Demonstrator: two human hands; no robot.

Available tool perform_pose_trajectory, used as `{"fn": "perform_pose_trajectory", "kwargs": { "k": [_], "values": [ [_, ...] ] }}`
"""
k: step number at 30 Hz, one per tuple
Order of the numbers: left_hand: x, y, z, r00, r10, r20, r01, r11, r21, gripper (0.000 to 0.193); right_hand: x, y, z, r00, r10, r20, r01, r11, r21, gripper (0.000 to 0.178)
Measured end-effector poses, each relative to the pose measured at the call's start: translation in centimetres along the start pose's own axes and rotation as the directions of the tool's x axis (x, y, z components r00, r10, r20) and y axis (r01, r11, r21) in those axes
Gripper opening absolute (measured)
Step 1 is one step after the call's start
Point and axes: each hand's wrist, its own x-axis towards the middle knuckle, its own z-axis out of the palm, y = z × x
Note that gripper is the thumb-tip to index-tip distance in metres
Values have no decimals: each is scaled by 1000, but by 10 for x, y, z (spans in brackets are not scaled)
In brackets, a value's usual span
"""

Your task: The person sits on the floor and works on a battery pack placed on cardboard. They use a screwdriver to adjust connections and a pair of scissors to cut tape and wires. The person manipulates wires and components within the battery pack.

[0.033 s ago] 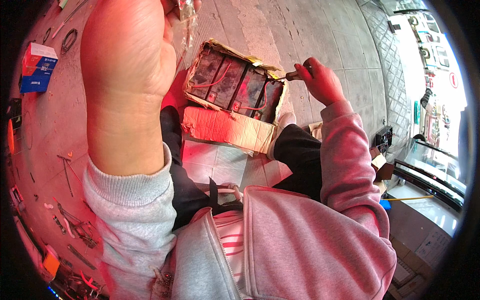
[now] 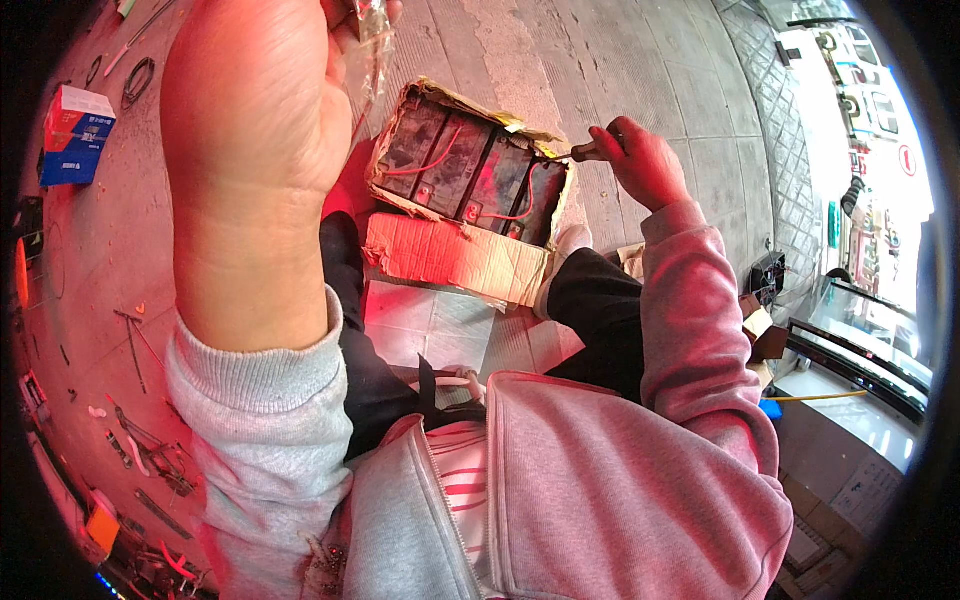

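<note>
Close to the view, my left hand is raised with its wrist turned up. Its fingers close on a clear, shiny plastic piece, partly cut off by the top edge; a thin reddish wire seems to hang below it. My right hand grips a screwdriver by its dark handle. The screwdriver's shaft reaches the upper right corner of a torn cardboard box. Inside that box sit several dark batteries side by side, joined by red wires. The box rests on the floor between my feet.
A blue and red carton stands at the far left, near a coiled black cable. Scattered tools lie on the floor at the lower left. On the right are a glass-topped case and a small black device.
</note>
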Motion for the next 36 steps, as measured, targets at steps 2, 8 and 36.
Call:
{"fn": "perform_pose_trajectory", "kwargs": {
  "k": [2, 8, 36],
  "values": [
    [0, 2, 2, 1000, -5, -9, 5, 1000, 18, 26, 0, -1, 0, 998, -66, -14, 66, 997, 29, 40],
    [1, -3, 0, 999, 5, -33, -3, 999, 50, 27, -1, -1, 3, 959, -227, -167, 246, 964, 97, 39],
    [-1, -3, 5, 999, 29, -24, -28, 998, 56, 26, -2, -5, -3, 1000, 9, -23, -9, 1000, 9, 41]
  ]
}}
